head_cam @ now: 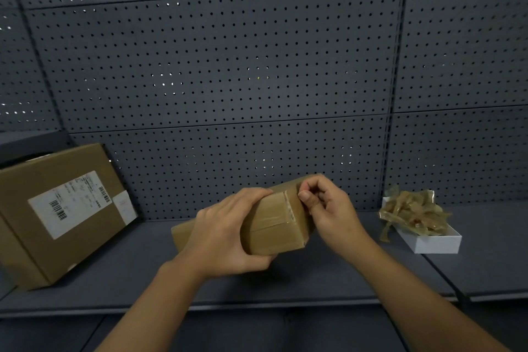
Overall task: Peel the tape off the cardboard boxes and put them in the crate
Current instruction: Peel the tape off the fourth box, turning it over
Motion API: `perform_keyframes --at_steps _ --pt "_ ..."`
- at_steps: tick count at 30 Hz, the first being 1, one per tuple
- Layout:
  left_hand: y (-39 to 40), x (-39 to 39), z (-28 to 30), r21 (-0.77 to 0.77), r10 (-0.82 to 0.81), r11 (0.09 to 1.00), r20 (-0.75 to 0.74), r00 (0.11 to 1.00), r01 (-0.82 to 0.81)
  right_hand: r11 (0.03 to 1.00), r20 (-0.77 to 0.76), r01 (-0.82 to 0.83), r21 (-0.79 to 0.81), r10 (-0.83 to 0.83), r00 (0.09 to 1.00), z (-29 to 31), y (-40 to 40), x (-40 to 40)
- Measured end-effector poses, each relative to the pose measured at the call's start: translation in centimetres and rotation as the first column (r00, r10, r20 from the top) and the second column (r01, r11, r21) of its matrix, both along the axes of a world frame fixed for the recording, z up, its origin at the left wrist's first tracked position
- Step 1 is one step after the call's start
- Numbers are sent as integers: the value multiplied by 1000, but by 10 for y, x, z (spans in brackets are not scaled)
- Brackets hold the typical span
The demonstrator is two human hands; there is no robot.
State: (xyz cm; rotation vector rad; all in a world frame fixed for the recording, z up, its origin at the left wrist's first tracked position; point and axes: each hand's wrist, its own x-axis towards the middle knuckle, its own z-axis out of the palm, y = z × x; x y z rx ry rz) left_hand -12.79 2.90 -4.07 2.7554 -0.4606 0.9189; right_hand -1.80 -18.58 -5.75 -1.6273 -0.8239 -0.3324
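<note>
A small brown cardboard box (274, 226) sealed with clear tape sits tilted above the grey shelf, held between both hands. My left hand (225, 234) grips its near left side, fingers over the top and thumb underneath. My right hand (325, 206) is at the box's far right top corner, fingers curled and thumb pressed on the taped edge, seemingly picking at the tape. No crate is in view.
A large cardboard box (57, 214) with a white shipping label leans at the left of the grey shelf (314, 280). A small white tray (434, 240) heaped with crumpled peeled tape (411, 211) stands at the right. Perforated grey panels form the back wall.
</note>
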Motion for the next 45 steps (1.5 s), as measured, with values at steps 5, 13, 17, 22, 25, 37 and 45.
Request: perform_keyframes --at_steps 5,13,17,22,25,37,45 --pt "-3 -1 -2 31 28 999 -10 1000 -28 991 -30 -9 -136 5 1000 4 0 -1" --pt "-7 3 3 115 27 993 -54 998 -21 975 -40 -72 -209 65 997 5 -17 2" --pt "-2 4 6 76 29 997 -47 998 -25 990 -54 -123 -64 120 991 5 -21 1" --pt "1 4 13 51 11 999 -63 998 -8 978 -105 -201 54 206 973 6 -23 0" --pt "-1 5 14 44 20 999 -59 998 -18 987 -43 -99 124 105 994 2 -13 0" --pt "-5 5 11 20 36 999 -70 997 -35 980 127 146 134 -163 978 -10 10 -7" --pt "-4 5 15 59 20 998 -94 995 -14 994 -26 104 18 -104 994 -9 3 -8"
